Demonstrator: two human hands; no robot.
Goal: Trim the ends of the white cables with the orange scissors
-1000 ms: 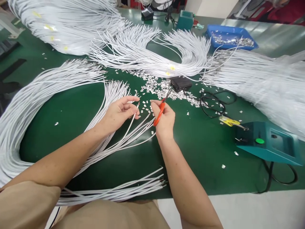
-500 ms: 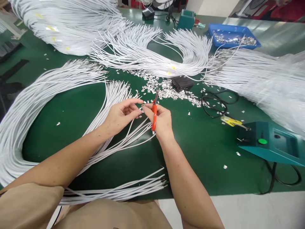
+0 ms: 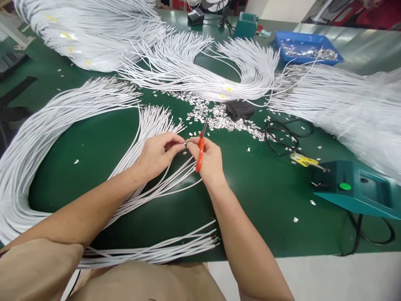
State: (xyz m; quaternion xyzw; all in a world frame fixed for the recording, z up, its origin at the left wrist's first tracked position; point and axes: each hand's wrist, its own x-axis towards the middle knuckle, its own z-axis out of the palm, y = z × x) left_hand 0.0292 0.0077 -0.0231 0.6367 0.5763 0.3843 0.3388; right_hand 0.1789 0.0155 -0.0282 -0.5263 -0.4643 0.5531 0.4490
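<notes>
My left hand [image 3: 159, 154] pinches the end of a white cable, thumb and index finger together near the middle of the view. Close against it, my right hand [image 3: 209, 159] holds orange-handled scissors [image 3: 200, 154] with the blades pointing away from me, while its thumb and index finger pinch at the same cable end. The tiny part between the fingertips is mostly hidden. Under and beside my left hand lies a bundle of white cables [image 3: 156, 119], its cut ends fanned out. More cable ends [image 3: 200, 244] lie near the table's front edge.
Small silver pieces [image 3: 219, 117] are scattered beyond my hands, by a black block [image 3: 239, 110]. A teal machine [image 3: 354, 184] with a green button stands at right, near yellow-handled snips [image 3: 303, 159]. A blue tray [image 3: 308, 47] and large cable bundles [image 3: 94, 37] lie farther back.
My fingertips have come together at the cable end. My right hand has shifted slightly left, and the scissors in it have tilted a little.
</notes>
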